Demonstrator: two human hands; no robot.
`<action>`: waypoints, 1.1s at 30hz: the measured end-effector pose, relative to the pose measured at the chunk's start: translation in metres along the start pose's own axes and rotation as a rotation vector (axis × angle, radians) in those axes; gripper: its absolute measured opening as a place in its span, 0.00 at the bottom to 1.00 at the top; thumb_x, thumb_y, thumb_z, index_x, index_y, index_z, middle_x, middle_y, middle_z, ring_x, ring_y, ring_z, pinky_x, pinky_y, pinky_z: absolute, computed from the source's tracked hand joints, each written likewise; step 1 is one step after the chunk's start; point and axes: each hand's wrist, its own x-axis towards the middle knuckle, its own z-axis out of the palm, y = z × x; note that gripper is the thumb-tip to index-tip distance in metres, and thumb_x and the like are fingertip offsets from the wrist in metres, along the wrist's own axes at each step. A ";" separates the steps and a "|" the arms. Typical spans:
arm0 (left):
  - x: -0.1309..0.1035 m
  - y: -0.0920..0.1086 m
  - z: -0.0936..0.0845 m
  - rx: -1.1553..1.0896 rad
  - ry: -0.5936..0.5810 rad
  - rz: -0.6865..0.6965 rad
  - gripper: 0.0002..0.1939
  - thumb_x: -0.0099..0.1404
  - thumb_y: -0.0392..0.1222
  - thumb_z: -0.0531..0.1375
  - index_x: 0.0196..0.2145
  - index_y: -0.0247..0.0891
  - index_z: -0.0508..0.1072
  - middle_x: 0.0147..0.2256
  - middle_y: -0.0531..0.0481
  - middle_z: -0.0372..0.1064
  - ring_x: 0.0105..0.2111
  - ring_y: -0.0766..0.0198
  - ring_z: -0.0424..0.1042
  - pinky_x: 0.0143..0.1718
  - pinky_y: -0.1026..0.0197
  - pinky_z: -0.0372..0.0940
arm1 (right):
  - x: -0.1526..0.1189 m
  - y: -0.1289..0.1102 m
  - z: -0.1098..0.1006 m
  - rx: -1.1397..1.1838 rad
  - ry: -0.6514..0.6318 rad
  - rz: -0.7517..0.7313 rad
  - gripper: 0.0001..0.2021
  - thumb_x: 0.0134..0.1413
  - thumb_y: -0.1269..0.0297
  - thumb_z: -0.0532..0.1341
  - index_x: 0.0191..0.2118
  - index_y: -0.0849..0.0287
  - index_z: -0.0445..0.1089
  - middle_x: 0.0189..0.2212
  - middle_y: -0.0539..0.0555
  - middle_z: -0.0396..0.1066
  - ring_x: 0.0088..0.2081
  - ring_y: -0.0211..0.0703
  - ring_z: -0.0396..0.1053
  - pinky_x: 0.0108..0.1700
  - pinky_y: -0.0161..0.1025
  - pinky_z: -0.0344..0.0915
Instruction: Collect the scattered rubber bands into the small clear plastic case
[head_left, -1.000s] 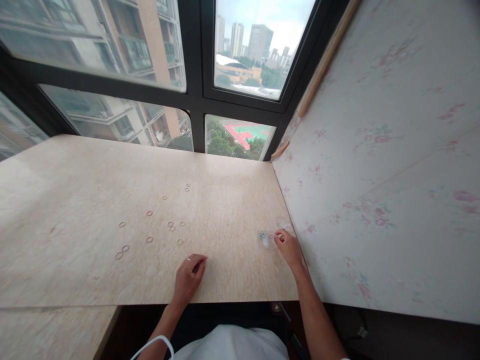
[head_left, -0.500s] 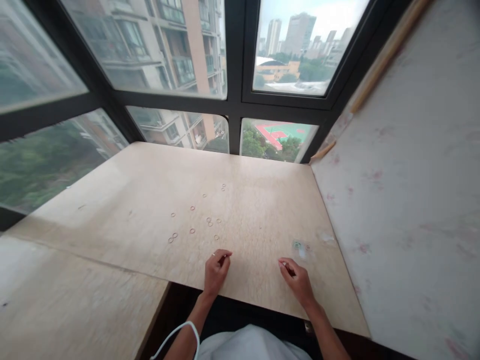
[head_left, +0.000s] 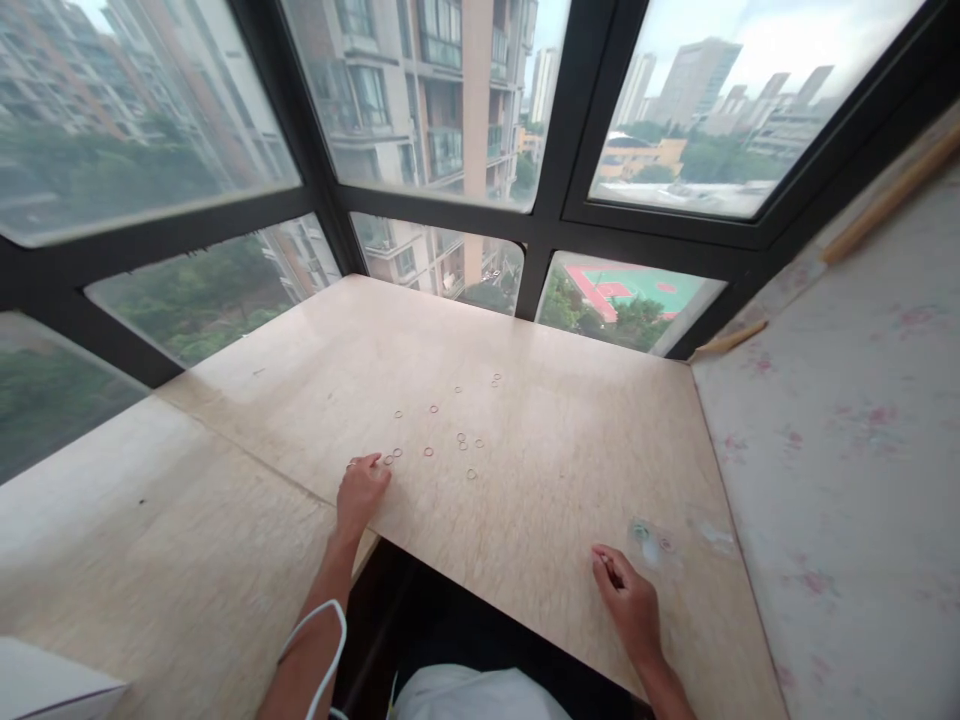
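Note:
Several small thin rings, which look like rubber bands, lie scattered on the pale stone-patterned counter (head_left: pixel 540 420). My left hand (head_left: pixel 363 490) is at the counter's front left, palm down, thumb and forefinger apart beside the nearest ring (head_left: pixel 388 460). Nothing shows between those fingers. Touching that ring, or almost, is another ring (head_left: pixel 397 453), and a reddish ring (head_left: pixel 428 452) lies further right. Over the right part of the counter, my right hand (head_left: pixel 628 595) is closed in a pinch. Whatever its fingertips hold is too small to make out. A clear plastic packet (head_left: pixel 654 545) with coloured rings lies just beyond it.
A second clear plastic wrapper (head_left: pixel 711 535) lies by the papered wall (head_left: pixel 840 480) on the right. Dark window frames (head_left: pixel 450 222) border the counter's back. At the lower left is a white box-like thing (head_left: pixel 52 680). A seam (head_left: pixel 255 460) crosses the counter's left side.
My left hand has moved left and forward to the leftmost rings, and its fingers have parted. My right hand stays pinched near the packet. The whole view has turned to the left.

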 end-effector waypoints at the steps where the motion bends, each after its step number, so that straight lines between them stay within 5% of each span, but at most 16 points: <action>1: 0.003 -0.001 -0.001 0.030 -0.019 0.016 0.19 0.58 0.42 0.56 0.46 0.35 0.73 0.40 0.43 0.70 0.39 0.56 0.71 0.43 0.57 0.64 | 0.000 0.000 0.000 -0.011 0.004 -0.002 0.20 0.57 0.49 0.53 0.36 0.60 0.75 0.27 0.55 0.77 0.26 0.43 0.74 0.29 0.34 0.68; 9: 0.019 0.007 -0.009 0.091 -0.263 0.106 0.08 0.61 0.40 0.55 0.33 0.38 0.75 0.34 0.48 0.73 0.35 0.61 0.71 0.37 0.63 0.61 | -0.001 -0.004 -0.001 -0.040 0.003 -0.012 0.20 0.57 0.49 0.52 0.35 0.59 0.75 0.29 0.56 0.78 0.26 0.44 0.75 0.29 0.35 0.68; 21: -0.005 0.016 -0.023 0.086 -0.366 0.064 0.04 0.52 0.38 0.58 0.23 0.38 0.72 0.25 0.49 0.72 0.28 0.60 0.70 0.28 0.63 0.57 | 0.000 -0.001 0.000 -0.035 -0.012 -0.016 0.21 0.58 0.48 0.52 0.36 0.60 0.75 0.24 0.55 0.76 0.24 0.44 0.73 0.27 0.35 0.67; 27: -0.032 0.036 -0.019 -0.450 -0.490 0.104 0.08 0.53 0.44 0.59 0.26 0.36 0.72 0.23 0.52 0.70 0.25 0.64 0.68 0.27 0.65 0.61 | 0.000 0.000 0.001 0.013 -0.008 -0.013 0.20 0.58 0.49 0.52 0.37 0.60 0.74 0.27 0.56 0.77 0.25 0.43 0.74 0.29 0.35 0.68; 33: -0.060 0.082 -0.006 -0.772 -0.560 0.082 0.09 0.51 0.45 0.63 0.26 0.36 0.71 0.22 0.54 0.67 0.22 0.69 0.64 0.24 0.67 0.58 | 0.001 -0.005 0.000 0.055 0.002 0.001 0.19 0.58 0.52 0.52 0.36 0.59 0.75 0.28 0.55 0.78 0.26 0.43 0.74 0.30 0.35 0.67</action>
